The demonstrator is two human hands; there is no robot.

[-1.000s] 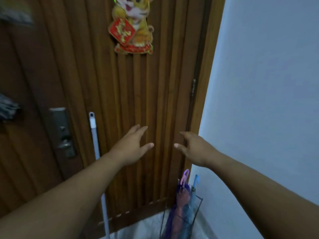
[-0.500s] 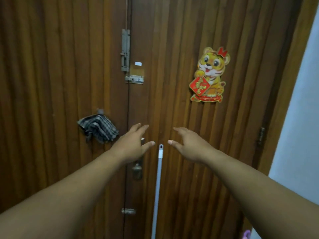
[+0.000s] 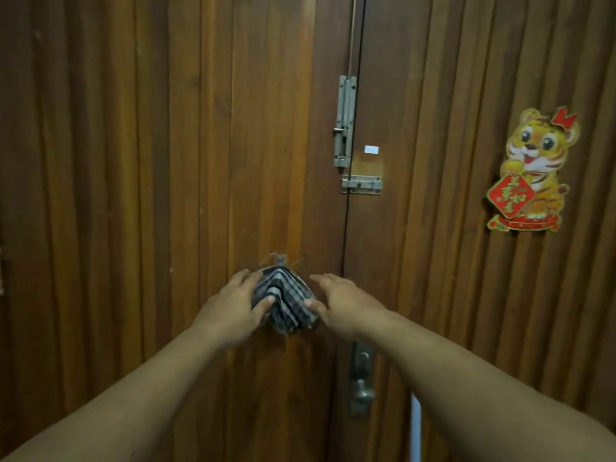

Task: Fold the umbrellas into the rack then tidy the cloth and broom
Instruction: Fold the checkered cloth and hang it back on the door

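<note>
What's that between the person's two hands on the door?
A checked cloth hanging on the wooden door, between the left hand and right hand, in the head view.

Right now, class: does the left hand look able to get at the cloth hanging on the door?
Probably yes. The left hand already touches the cloth from its left side, thumb on the fabric, nothing between them.

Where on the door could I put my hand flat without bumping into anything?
The wide bare wood left of the checked cloth and left hand is free. So is the strip between the bolt latch and the tiger sticker. It is crowded in the middle: both hands, the right hand too, flank the cloth, with the door handle below.
</note>
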